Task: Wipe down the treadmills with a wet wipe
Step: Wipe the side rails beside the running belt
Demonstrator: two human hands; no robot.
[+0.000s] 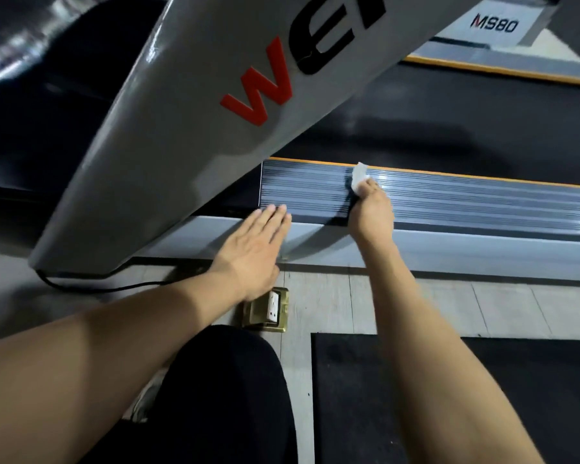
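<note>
A treadmill lies across the view, with a ribbed grey side rail point(466, 199) edged in orange next to the black running belt point(449, 128). My right hand point(370, 212) holds a white wet wipe point(360, 175) and presses it on the rail near its front end. My left hand point(255, 249) lies flat with straight fingers on the grey lower edge of the treadmill frame point(449, 252), left of the right hand. A grey upright post point(181, 128) with red and black lettering slants over the rail's left end.
A brass floor socket box point(270, 311) stands open on the pale floor just under my left wrist. A black cable point(91, 288) runs from the post's base. A black rubber mat point(365, 396) lies at lower right. My knee in black point(221, 396) is below.
</note>
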